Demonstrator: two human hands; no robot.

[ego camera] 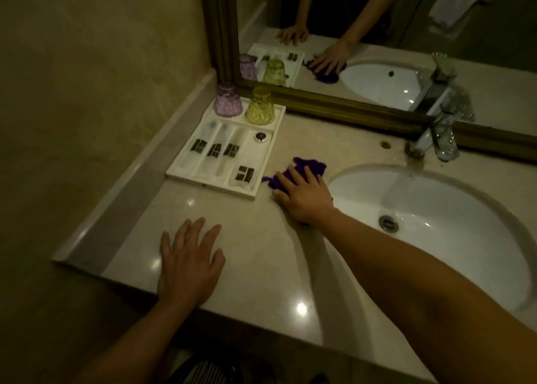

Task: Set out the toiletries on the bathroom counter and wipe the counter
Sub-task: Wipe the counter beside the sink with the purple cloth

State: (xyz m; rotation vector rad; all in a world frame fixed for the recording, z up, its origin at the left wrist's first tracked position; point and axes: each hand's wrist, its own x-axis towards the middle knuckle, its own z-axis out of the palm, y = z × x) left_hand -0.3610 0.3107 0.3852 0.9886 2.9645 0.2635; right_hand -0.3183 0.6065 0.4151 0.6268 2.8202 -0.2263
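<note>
No text, brand or number can be read anywhere. The sachets (215, 150) lying in the white tray (267, 180) each carry a dark label (244, 173), but the print on these is too small and blurred to make out (only dark blocks with pale marks show). The small round item (260, 136) in the tray has a dark centre with no legible mark.

Hotel-type bathroom: marble counter (238, 247) w/ sink (453, 209), framed mirror (363, 35), toiletry tray (261, 162), tumblers (259, 106).
</note>
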